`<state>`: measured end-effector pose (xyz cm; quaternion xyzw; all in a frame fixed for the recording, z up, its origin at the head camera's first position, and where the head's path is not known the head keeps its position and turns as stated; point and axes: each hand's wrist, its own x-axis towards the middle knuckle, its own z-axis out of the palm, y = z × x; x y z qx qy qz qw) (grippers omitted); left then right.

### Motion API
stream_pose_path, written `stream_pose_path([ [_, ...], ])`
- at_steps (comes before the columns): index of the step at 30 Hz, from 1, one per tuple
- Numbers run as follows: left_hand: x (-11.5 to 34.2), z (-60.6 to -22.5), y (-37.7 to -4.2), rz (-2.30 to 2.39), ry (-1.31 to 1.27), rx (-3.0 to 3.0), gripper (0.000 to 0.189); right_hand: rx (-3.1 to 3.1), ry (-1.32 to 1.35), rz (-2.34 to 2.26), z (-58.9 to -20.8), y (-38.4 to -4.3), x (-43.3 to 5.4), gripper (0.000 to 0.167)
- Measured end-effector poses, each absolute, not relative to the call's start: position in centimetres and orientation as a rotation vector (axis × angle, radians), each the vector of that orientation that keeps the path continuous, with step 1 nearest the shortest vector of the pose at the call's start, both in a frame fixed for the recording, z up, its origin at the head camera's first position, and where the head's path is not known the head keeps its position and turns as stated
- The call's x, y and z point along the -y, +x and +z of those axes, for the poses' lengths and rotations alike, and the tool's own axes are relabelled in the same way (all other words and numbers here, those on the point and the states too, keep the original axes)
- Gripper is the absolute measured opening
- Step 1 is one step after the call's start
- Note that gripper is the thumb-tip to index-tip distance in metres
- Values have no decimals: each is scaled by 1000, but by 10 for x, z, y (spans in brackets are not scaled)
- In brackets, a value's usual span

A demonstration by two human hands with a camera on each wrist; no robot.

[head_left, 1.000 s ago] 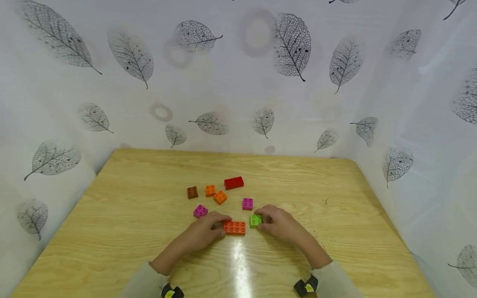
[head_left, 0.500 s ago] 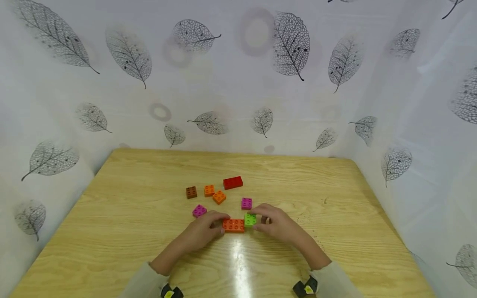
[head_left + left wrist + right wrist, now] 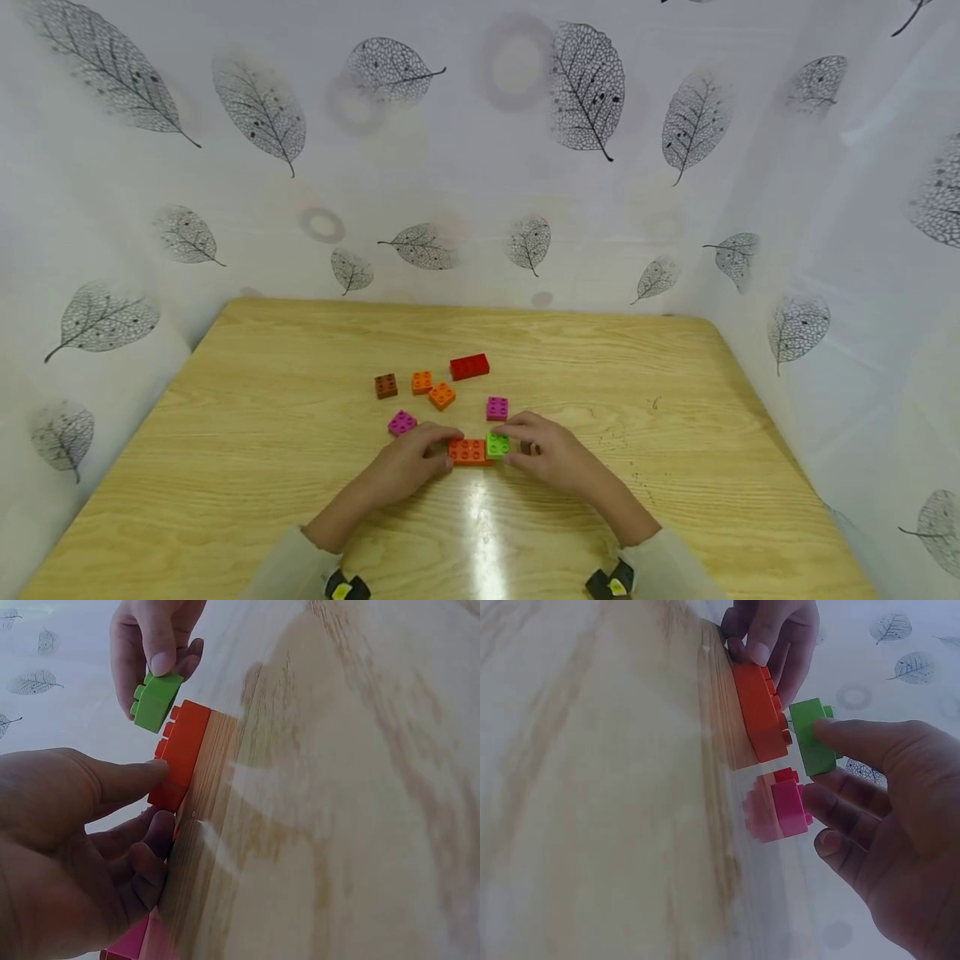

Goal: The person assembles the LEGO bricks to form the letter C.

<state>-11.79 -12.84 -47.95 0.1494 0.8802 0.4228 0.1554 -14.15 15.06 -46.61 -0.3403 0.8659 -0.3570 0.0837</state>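
Note:
My left hand [image 3: 415,460] grips the left end of an orange-red eight-stud building brick [image 3: 467,452], which lies on the table. Between thumb and fingers, my right hand [image 3: 552,450] pinches a small green brick [image 3: 497,445] over the right end of the orange-red one. In the right wrist view the green brick [image 3: 813,737] is raised just off the studs of the orange-red brick [image 3: 761,712], with a narrow gap between them. The left wrist view also has the green brick [image 3: 157,702] above the far end of the orange-red brick [image 3: 182,754].
Behind the hands lie a magenta brick [image 3: 497,408], a second magenta brick [image 3: 402,422], two orange bricks, one of them [image 3: 442,396] turned askew, a brown brick [image 3: 386,386] and a long red brick [image 3: 469,367]. A leaf-printed curtain [image 3: 480,167] surrounds the wooden table [image 3: 262,375].
My right hand has moved left with the green brick, from the table beside the orange-red brick to above its right end. The left hand keeps its hold, nearly still.

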Motion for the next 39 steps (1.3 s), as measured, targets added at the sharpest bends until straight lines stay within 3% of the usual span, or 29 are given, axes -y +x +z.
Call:
stream_pose_path([
  [16, 128, -481, -118, 1217, 419, -2525, 37, -2726, -1132, -890, -468, -137, -143, 41],
  [39, 129, -481, -118, 1211, 428, -2551, 35, -2753, -1088, -832, -465, -137, -140, 41],
])
